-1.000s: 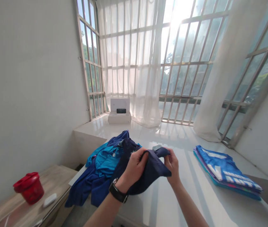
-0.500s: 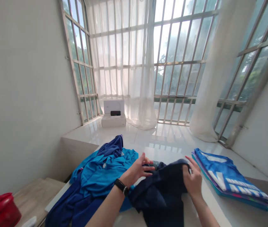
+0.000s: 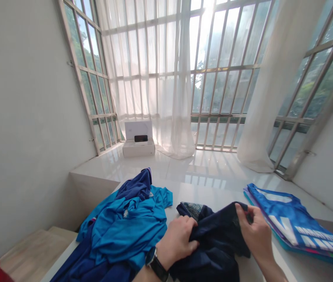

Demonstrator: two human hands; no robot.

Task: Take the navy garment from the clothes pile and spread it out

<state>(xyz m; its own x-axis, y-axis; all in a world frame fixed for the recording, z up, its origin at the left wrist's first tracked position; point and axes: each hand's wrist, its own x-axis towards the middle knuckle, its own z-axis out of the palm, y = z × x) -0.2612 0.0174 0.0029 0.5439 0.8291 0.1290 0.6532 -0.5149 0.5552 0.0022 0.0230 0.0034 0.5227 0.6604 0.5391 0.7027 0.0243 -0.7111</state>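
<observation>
while both hands [image 3: 178, 239] grip navy garment [image 3: 213, 246], lettering unreadable

navy garment [image 3: 213, 243] showing teal paisley lining | heap [image 3: 125, 231] showing turquoise over royal blue | folded stack [image 3: 298, 229] showing blue with white lettering

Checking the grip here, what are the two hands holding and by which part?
Both hold the dark navy garment: the left hand bunches its cloth near the middle, the right hand pinches its upper edge.

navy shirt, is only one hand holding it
No, the left hand and the right hand both grip the navy shirt.
</observation>
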